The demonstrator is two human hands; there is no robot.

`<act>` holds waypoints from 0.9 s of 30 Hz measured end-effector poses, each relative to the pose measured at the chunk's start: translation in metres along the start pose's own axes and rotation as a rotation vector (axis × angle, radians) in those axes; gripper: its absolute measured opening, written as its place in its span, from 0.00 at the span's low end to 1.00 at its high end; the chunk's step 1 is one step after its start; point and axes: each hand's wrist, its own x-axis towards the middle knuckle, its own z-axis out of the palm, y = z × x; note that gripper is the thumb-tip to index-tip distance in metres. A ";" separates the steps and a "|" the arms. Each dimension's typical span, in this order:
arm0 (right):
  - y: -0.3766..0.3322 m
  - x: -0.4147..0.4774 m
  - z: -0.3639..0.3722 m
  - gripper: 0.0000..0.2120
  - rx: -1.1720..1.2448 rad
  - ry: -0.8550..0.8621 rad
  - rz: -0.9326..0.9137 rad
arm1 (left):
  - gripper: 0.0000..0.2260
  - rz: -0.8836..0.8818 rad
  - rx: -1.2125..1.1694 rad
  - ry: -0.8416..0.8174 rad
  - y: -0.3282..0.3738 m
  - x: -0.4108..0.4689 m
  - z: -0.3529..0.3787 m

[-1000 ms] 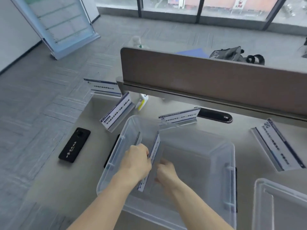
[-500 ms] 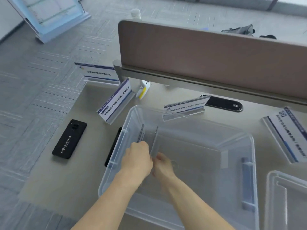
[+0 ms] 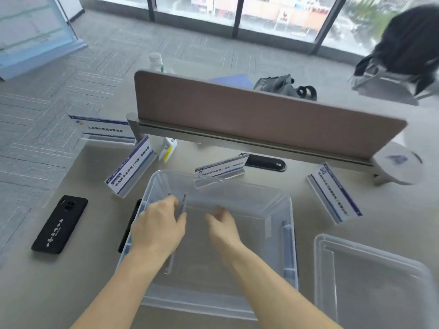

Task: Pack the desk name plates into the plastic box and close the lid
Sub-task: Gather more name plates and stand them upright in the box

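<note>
A clear plastic box stands on the desk in front of me. Both hands are inside it. My left hand pinches a clear name plate that stands on edge near the box's left wall. My right hand hovers beside it, fingers apart and holding nothing. Several name plates remain on the desk: one at the far left, one tilted by the box's left corner, one behind the box, one at the right. The clear lid lies at the lower right.
A black phone lies left of the box. A brown divider panel runs across the back of the desk, with a black cable slot and a small white bottle below it. A person sits at the far right.
My right hand has let go of the name plate and moved right, opening. The plate now stands on edge by the left wall, with my left hand still on it. The camera tilted up.
</note>
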 end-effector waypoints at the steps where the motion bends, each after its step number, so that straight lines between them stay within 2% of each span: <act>1: -0.011 -0.009 -0.015 0.27 0.011 0.008 -0.032 | 0.13 0.027 -0.043 0.023 0.010 -0.004 -0.009; 5: -0.050 -0.042 -0.082 0.25 0.063 0.134 -0.195 | 0.14 0.154 -0.258 0.016 0.070 -0.014 -0.039; 9: -0.080 -0.073 -0.162 0.22 0.150 0.333 -0.299 | 0.19 0.345 -0.466 -0.012 0.156 -0.021 -0.060; 15: -0.116 -0.104 -0.300 0.19 0.290 0.595 -0.415 | 0.22 0.633 -0.611 0.016 0.286 -0.028 -0.087; 21: -0.103 -0.083 -0.408 0.19 0.268 0.686 -0.411 | 0.18 0.754 -0.447 -0.041 0.385 0.000 -0.060; 27: -0.042 -0.031 -0.463 0.24 0.228 0.720 -0.278 | 0.20 0.777 -0.090 -0.280 0.414 0.044 0.036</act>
